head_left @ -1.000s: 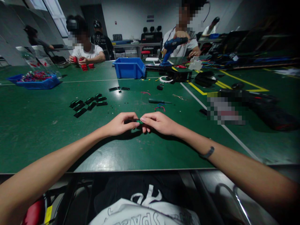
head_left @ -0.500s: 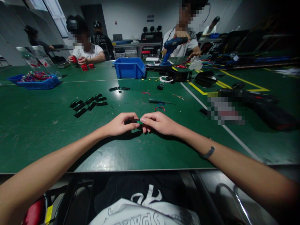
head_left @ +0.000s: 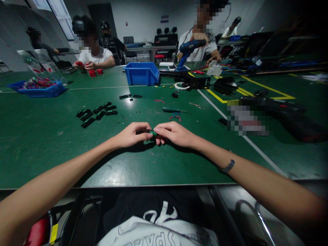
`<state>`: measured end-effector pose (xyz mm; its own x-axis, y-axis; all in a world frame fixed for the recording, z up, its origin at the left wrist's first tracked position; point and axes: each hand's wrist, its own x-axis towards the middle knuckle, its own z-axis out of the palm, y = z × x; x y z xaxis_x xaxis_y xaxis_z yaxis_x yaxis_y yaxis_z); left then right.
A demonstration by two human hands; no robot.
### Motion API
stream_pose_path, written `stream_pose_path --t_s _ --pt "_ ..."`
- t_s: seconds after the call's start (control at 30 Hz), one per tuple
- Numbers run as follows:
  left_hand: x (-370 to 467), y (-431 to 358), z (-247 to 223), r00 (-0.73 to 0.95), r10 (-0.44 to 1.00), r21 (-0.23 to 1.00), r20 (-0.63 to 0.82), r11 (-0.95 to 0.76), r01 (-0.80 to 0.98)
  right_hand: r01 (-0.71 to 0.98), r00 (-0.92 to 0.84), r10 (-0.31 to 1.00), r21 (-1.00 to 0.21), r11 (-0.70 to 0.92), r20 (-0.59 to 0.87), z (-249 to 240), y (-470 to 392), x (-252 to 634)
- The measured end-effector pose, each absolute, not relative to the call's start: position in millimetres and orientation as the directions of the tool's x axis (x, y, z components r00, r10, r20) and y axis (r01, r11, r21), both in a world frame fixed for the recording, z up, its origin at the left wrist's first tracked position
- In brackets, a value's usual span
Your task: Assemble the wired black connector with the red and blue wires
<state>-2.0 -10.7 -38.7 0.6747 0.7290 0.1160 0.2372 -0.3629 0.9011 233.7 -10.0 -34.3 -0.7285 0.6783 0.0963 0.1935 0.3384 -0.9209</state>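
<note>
Between my two hands is a small green circuit board (head_left: 153, 132) with a dark part at its left end. My left hand (head_left: 134, 135) pinches it from the left with thumb and forefinger. From the other side, my right hand (head_left: 174, 134) grips it with thumb and fingers, which hide part of it. Both hands are low over the green table (head_left: 112, 171). Several black pieces with green boards (head_left: 97, 114) lie in a group to the left. Beyond my hands is a dark screwdriver (head_left: 170, 110), with short red and blue wires (head_left: 175, 118) beside it.
A blue bin (head_left: 141, 74) stands farther back, and a blue tray of wires (head_left: 42, 89) is at left near plastic bottles (head_left: 46, 65). A blue power drill (head_left: 189, 51) stands across the table. Two co-workers (head_left: 96, 56) sit opposite. A black tool (head_left: 282, 114) lies at right.
My hands stay almost in place, still gripping the circuit board; a little more of its green face shows. The co-worker at left has shifted the red pieces in their hands slightly.
</note>
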Motion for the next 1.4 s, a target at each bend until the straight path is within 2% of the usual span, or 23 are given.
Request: stream_pose_path --t_s 0.33,1.03,1.4 --pt "-0.1 -9.5 -38.4 0.647 0.756 0.933 0.101 -0.297 0.201 0.191 -0.723 0.682 -0.916 0.353 0.113 -36.1 -9.5 233.9" --pt "2.2 -11.2 -33.9 0.621 0.773 0.871 0.130 -0.388 0.301 0.184 -0.725 0.678 -0.915 0.359 0.120 -35.3 -10.3 232.4" --pt "1.2 -11.5 -33.6 0.616 0.775 0.858 0.143 -0.407 0.313 0.254 -0.706 0.702 -0.892 0.374 0.093 -35.7 -11.6 232.7"
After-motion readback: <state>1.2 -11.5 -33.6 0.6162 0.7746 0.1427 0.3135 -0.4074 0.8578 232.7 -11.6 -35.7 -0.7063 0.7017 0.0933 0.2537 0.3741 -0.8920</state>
